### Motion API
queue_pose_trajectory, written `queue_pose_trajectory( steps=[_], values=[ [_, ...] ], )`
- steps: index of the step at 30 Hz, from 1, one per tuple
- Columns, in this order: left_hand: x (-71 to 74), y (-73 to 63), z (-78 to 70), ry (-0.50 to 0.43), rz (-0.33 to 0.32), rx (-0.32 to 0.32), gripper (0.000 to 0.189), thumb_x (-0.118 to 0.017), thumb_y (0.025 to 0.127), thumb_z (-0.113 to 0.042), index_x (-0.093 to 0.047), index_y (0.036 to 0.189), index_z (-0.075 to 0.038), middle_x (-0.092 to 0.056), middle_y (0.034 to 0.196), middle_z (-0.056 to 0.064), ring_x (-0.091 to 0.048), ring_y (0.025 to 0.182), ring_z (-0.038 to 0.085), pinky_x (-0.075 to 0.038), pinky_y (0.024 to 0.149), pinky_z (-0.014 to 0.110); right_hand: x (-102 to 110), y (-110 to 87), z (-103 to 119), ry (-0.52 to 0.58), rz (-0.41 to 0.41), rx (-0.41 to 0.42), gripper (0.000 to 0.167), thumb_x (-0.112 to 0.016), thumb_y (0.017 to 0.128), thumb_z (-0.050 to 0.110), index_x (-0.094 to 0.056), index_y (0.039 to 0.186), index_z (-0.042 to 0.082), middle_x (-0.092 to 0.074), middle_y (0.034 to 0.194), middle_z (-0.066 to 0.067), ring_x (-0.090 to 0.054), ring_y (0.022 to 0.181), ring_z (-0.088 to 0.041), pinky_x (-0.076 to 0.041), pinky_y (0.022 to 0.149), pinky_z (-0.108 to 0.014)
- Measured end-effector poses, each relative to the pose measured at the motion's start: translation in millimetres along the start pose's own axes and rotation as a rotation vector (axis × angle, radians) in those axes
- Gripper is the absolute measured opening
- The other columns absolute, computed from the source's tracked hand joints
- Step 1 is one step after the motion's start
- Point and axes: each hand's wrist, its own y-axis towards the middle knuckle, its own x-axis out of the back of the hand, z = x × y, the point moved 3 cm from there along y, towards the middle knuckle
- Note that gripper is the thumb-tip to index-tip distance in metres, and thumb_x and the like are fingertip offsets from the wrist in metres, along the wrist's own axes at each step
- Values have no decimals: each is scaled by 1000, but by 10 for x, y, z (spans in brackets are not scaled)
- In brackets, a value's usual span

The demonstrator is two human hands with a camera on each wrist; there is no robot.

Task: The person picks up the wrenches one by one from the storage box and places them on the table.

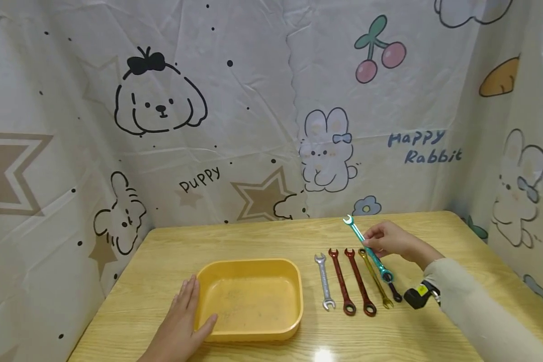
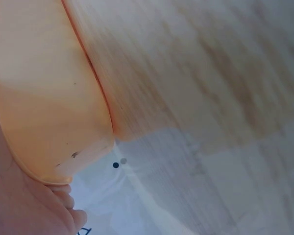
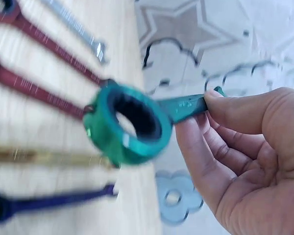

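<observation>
My right hand (image 1: 391,240) pinches a teal-green combination wrench (image 1: 356,230) between thumb and fingers, above the table. In the right wrist view its ring end (image 3: 159,132) faces the camera, slightly blurred. Below it lies a dark wrench, dark blue in the right wrist view (image 3: 54,199), partly hidden in the head view. Left of that are a gold wrench (image 1: 377,279), two red wrenches (image 1: 341,276) and a silver open-ended wrench (image 1: 324,282), side by side. My left hand (image 1: 176,322) rests along the left side of a yellow plastic bin (image 1: 249,335), fingers extended, thumb at its front-left rim.
The wooden table (image 1: 163,251) backs onto a printed cloth curtain (image 1: 253,100), with more cloth at both sides. A black device with a yellow patch (image 1: 418,296) sits at the right wrist. The bin stands left of the wrench row.
</observation>
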Motion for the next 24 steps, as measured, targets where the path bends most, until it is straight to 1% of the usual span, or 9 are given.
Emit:
queue_pose_trajectory(
  steps=[2, 7, 10, 14, 19, 24],
  values=[
    [7, -3, 3, -4, -1, 0, 88, -55, 93, -51, -20, 149, 8, -14, 157, 24, -11, 143, 45, -19, 109, 64, 54, -24, -109, -11, -12, -18, 23, -56, 96, 11, -60, 106, -10, -62, 85, -7, -58, 73, -16, -57, 70, -37],
    [5, -12, 12, -30, 14, 13, 89, -54, 93, -51, -18, 150, 7, -10, 158, 22, -9, 144, 44, -16, 110, 64, 142, -112, -331, -30, -40, -70, 24, -55, 96, 8, -59, 107, -13, -58, 80, -5, -54, 69, -15, -55, 63, -31],
    [2, -9, 10, -31, 15, 12, 89, -54, 93, -51, -17, 150, 6, -9, 159, 21, -8, 144, 43, -16, 110, 63, 186, -157, -469, -37, -56, -105, 22, -56, 96, 8, -60, 104, -12, -55, 76, -2, -52, 67, -13, -52, 58, -27],
    [8, -2, -1, -17, 2, 1, 89, -54, 93, -52, -19, 150, 6, -11, 158, 22, -10, 144, 43, -18, 110, 63, 217, -208, -629, -52, -74, -141, 19, -56, 95, 7, -61, 99, -11, -53, 74, -1, -52, 64, -11, -51, 56, -24],
    [16, -5, -7, -9, 13, 10, 89, -54, 93, -52, -18, 150, 6, -12, 158, 22, -10, 144, 43, -17, 110, 63, 184, -255, -756, -64, -73, -161, 19, -56, 95, 5, -61, 98, -13, -53, 74, -2, -52, 63, -12, -51, 55, -24],
    [23, -14, -13, -10, 24, 17, 89, -53, 93, -53, -17, 150, 6, -11, 158, 22, -10, 144, 42, -17, 111, 63, 149, -276, -825, -59, -76, -188, 19, -55, 95, 5, -60, 97, -13, -54, 76, -4, -54, 64, -12, -53, 57, -25]
  ],
)
